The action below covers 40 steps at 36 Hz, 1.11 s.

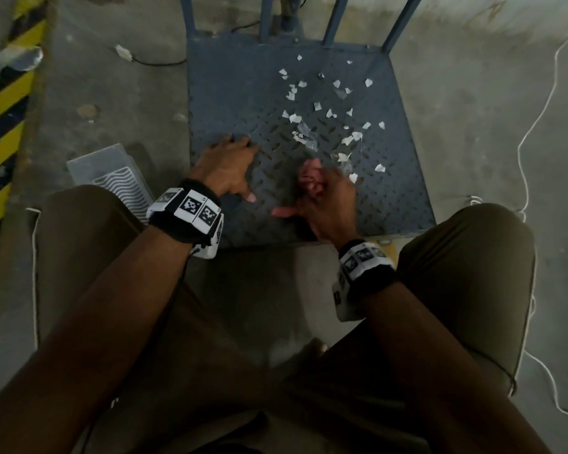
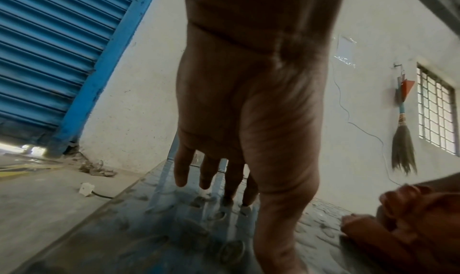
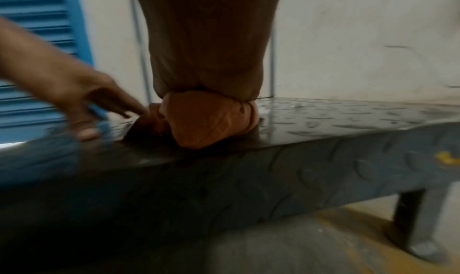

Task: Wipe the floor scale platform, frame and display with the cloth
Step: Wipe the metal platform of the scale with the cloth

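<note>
From above, the right hand (image 1: 325, 194) grips the bunched cloth (image 1: 310, 178) on the platform (image 1: 230, 93), beside paper scraps (image 1: 322, 116) that a fast swipe could scatter onto the floor. Left wrist: left hand (image 2: 236, 109) braces, fingers (image 2: 181, 170) spread flat. Right wrist: blurred; the cloth (image 3: 209, 121) sits near the platform's front edge (image 3: 323, 172) and may slip off.

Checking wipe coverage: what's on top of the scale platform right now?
On the platform: scattered paper scraps, the left hand resting with spread fingers, and the right hand pressing a bunched pink cloth down. The plate under both hands is hidden.
</note>
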Motion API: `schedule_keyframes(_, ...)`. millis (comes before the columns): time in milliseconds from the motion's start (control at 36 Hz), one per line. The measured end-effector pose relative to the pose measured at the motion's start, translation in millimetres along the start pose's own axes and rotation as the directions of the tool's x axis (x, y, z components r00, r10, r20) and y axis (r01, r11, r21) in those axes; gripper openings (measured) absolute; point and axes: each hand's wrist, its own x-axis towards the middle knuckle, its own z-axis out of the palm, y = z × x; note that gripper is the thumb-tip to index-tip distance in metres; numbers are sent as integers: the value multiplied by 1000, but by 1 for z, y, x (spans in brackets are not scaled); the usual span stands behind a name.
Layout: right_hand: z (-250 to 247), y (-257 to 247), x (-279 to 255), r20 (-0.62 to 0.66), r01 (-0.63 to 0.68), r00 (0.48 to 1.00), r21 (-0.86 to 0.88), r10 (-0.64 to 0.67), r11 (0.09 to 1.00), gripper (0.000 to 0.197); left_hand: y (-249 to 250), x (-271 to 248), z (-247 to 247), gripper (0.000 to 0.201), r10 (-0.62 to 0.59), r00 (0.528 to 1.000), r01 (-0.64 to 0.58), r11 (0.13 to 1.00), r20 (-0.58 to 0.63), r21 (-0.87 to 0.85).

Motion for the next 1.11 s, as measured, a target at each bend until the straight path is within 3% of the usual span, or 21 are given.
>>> schedule_keyframes(83, -11, 16, 15, -91, -129, 988, -67, 123, 989, 50, 3, -2, -1, 115, -35, 999, 36, 998, -34, 44)
schedule_keyframes(139, -8, 18, 18, -104, -125, 988, -95, 115, 988, 42, 7, -3, 0, 114, -65, 997, 66, 997, -37, 42)
schedule_keyframes(250, 12, -13, 2, -11, 63, 998, -42, -63, 997, 44, 6, 0, 0, 118, -79, 996, 81, 996, -36, 29)
schedule_keyframes(333, 30, -31, -12, 168, 251, 955, -20, -244, 968, 56, 2, 3, -1, 116, -86, 996, 85, 996, -31, -16)
schedule_keyframes(389, 37, -29, -15, 199, 286, 940, -18, -276, 958, 53, 1, 4, -2, 112, -82, 996, 82, 996, -21, -41)
schedule_keyframes(528, 20, -8, 8, 39, 128, 991, -30, -126, 991, 52, -3, 1, -5, 122, -57, 998, 58, 998, 23, -40)
schedule_keyframes(639, 6, 4, 27, -65, 15, 998, -29, -17, 999, 59, -4, 0, -4, 122, -53, 999, 52, 998, -2, -32)
schedule_keyframes(694, 8, 2, 30, -73, 9, 997, -47, -12, 999, 52, -5, 0, -2, 121, -56, 998, 56, 998, -11, -36)
schedule_keyframes(778, 23, -18, 22, -2, 118, 993, -19, -119, 993, 34, -13, 2, 2, 122, -87, 996, 85, 995, -32, -48)
schedule_keyframes(861, 44, -42, 8, 172, 274, 946, 36, -276, 961, 37, -21, 2, 3, 119, -109, 993, 106, 992, -46, -63)
schedule_keyframes(944, 53, -43, 6, 191, 349, 916, 61, -354, 935, 40, -25, 4, 3, 112, -100, 995, 97, 990, -21, -106)
schedule_keyframes(1028, 44, -29, 20, 132, 258, 959, -23, -253, 966, 44, -29, 7, 0, 123, -49, 999, 49, 996, 0, -80)
schedule_keyframes(1111, 32, -11, 44, 39, 53, 998, 24, -54, 998, 36, -33, 6, -1, 119, -22, 1000, 22, 996, -3, -88)
